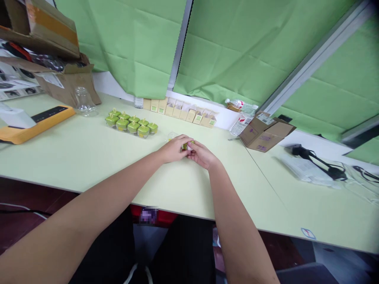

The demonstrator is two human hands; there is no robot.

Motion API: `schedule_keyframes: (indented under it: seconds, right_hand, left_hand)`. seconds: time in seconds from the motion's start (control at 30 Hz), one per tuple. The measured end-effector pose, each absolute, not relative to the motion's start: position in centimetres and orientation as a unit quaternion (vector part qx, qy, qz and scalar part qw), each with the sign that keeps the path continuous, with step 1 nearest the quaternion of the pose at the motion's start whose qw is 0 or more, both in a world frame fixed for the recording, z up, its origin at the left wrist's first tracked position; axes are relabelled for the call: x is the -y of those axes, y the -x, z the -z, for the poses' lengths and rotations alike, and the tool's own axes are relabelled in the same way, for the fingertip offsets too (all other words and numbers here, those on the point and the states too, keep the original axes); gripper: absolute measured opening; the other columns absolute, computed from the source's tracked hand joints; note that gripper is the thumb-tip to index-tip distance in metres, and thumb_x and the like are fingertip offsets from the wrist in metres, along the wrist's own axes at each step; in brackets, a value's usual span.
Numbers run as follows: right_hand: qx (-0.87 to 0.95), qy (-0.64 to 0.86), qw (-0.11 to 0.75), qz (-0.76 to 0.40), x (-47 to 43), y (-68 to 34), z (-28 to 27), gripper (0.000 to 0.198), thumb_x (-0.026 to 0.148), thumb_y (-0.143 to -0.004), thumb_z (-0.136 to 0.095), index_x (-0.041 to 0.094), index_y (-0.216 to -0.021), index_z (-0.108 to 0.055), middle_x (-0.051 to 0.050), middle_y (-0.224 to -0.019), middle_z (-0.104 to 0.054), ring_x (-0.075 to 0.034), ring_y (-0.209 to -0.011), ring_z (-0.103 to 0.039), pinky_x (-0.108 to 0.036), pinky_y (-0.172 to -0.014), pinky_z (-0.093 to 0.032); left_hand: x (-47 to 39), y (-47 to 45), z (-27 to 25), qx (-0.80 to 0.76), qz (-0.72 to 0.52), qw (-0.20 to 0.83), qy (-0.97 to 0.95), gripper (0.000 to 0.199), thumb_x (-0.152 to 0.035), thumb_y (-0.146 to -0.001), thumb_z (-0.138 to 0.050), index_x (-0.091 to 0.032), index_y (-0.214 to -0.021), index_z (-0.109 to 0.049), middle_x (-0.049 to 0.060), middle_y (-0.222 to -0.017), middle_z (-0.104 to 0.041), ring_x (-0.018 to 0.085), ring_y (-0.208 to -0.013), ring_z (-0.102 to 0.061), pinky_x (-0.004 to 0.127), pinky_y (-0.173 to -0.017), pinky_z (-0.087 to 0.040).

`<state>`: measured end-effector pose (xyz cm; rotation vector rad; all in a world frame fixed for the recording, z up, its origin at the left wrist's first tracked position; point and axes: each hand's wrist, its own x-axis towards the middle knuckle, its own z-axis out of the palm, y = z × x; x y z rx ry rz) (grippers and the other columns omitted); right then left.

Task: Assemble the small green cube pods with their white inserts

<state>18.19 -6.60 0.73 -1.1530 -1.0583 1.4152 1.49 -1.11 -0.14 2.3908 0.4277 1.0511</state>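
Over the middle of the table, my left hand [174, 149] and my right hand [202, 154] meet with fingers closed around a small green-and-white piece [187, 146]. The fingers cover most of it, and its full shape cannot be made out. Just behind my left hand stands a clear container [171, 136] with a bit of yellow on it, partly hidden by that hand. To the left, several small clear containers with green lids [133, 127] are grouped in rows, some with a raised tab on top.
Small cardboard boxes [183, 111] line the wall. A clear glass vessel [84, 102] and an orange power strip [44, 122] are left, beneath stacked cartons [65, 79]. Plastic bottles [241, 106], a carton [263, 132], and a black headset-like strap [322, 161] on plastic are right.
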Motion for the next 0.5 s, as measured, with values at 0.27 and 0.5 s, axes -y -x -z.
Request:
schedule_keyframes:
  seconds: [0.27,0.5]
  right_hand:
    - [0.461,0.507,0.444,-0.577,7.07,-18.62,-1.4,0.033,0.048,-0.08,-0.074,0.022,-0.093,-0.06,0.001,-0.074,-0.057,-0.01,-0.061,-0.053,-0.022,-0.056,-0.045]
    - [0.466,0.512,0.448,-0.566,7.08,-18.42,-1.44,0.031,0.043,-0.076,-0.076,0.021,-0.089,-0.059,0.002,-0.072,-0.054,-0.009,-0.057,-0.049,-0.022,-0.051,-0.042]
  left_hand:
    - [0.7,-1.47,0.21,-0.157,-0.395,0.328,-0.844,0.045,-0.016,-0.078,-0.062,-0.019,-0.124,-0.064,0.011,-0.123,-0.063,0.019,-0.104,-0.063,0.027,-0.077,-0.055]
    - [0.73,-1.72,0.24,-0.154,-0.408,0.335,-0.835,0.041,-0.014,-0.076,-0.061,-0.018,-0.117,-0.068,0.01,-0.117,-0.064,0.019,-0.103,-0.064,0.028,-0.08,-0.055]
